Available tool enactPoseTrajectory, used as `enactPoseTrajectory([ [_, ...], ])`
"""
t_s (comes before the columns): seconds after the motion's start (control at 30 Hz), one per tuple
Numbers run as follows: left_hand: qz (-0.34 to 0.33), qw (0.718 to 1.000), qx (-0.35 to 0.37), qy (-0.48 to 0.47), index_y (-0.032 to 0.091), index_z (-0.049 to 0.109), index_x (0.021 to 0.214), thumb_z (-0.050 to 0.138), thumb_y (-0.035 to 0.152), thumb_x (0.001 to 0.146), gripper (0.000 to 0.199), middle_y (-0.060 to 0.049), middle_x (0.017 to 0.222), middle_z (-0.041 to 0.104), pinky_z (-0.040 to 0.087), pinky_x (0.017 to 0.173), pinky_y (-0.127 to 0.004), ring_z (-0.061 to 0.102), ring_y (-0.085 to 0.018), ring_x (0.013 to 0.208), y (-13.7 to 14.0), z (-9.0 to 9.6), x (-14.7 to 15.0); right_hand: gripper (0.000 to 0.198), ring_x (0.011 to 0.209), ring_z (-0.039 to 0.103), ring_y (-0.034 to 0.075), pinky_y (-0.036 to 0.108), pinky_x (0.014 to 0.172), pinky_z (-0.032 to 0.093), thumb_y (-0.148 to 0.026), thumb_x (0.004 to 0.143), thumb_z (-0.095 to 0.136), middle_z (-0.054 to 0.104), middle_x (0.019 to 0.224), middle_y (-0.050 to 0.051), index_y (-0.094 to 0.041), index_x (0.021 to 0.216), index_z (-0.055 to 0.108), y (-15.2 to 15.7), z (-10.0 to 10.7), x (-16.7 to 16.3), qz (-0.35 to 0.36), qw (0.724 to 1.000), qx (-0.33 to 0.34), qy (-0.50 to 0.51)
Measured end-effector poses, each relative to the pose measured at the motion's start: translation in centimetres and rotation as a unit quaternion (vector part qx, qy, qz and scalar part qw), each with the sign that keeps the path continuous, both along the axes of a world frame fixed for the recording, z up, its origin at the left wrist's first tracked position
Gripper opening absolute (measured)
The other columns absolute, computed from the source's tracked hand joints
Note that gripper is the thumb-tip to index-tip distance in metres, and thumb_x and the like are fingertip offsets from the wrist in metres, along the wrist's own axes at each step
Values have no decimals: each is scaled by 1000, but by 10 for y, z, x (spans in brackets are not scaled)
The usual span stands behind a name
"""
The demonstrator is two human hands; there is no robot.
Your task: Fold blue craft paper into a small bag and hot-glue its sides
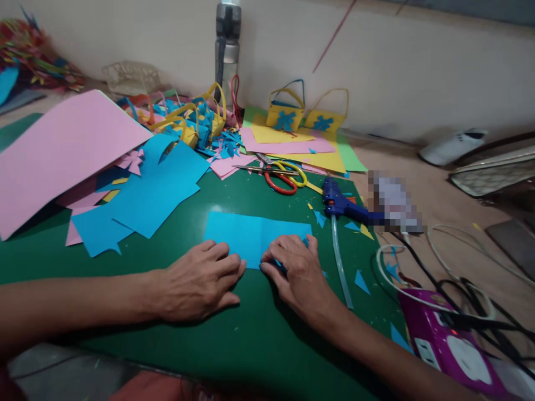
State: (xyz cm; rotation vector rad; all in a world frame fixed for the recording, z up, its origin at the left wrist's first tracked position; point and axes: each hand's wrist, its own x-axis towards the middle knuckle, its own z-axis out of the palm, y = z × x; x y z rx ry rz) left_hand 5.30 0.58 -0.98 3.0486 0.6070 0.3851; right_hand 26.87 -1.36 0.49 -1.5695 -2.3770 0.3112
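Note:
A blue sheet of paper (pixel 236 228) with a faint crease near its middle lies flat on the green board (pixel 259 334). My left hand (pixel 200 284) rests over the sheet's lower left edge, fingers slightly bent and pressing down, thumb apart. With thumb and fingers together, my right hand (pixel 295 264) pinches the lower right part of the same paper, where some of the edge looks raised. The palm side of both hands is hidden. To the right lies a blue glue gun (pixel 340 203) with a clear glue stick (pixel 340 262) in it.
Scissors with red and yellow handles (pixel 282 181) lie beyond the sheet. Blue paper pieces (pixel 156 189) and a large pink sheet (pixel 71 150) cover the left. Small yellow paper bags (pixel 288 114) stand behind. A purple power strip (pixel 447 345) and cables are at right.

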Motion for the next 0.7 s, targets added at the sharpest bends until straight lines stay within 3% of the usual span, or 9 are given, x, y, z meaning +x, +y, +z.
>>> enactPoseTrajectory([
  [0.13,-9,999,-29,35,7,53,117,42,42,93,43,-8,99,58,33,68,-37,44,-22,81,2,-1,0,15,81,51,19,50,90,24,-13,84,50,59,77,1,-20,74,58,-2,1,11,-3,1000,3,-4],
  [0.27,-21,996,-42,70,8,43,129,38,51,92,57,-8,100,56,31,69,-39,42,-23,82,4,4,1,28,79,52,18,51,94,25,-11,90,38,60,77,4,-18,78,61,-9,-1,24,36,992,113,-52],
  [0.4,-23,995,-32,95,14,39,133,37,59,89,63,-7,96,53,30,67,-39,42,-24,80,4,8,7,36,88,54,21,49,94,30,-11,93,30,63,82,8,-15,92,66,-18,-2,34,135,960,219,-113],
  [0.7,7,991,-29,133,19,37,136,30,73,82,77,-7,91,53,31,66,-39,47,-25,76,0,13,22,36,88,55,22,48,92,37,-11,93,30,64,83,8,-13,103,64,-23,1,48,176,944,213,-181],
])
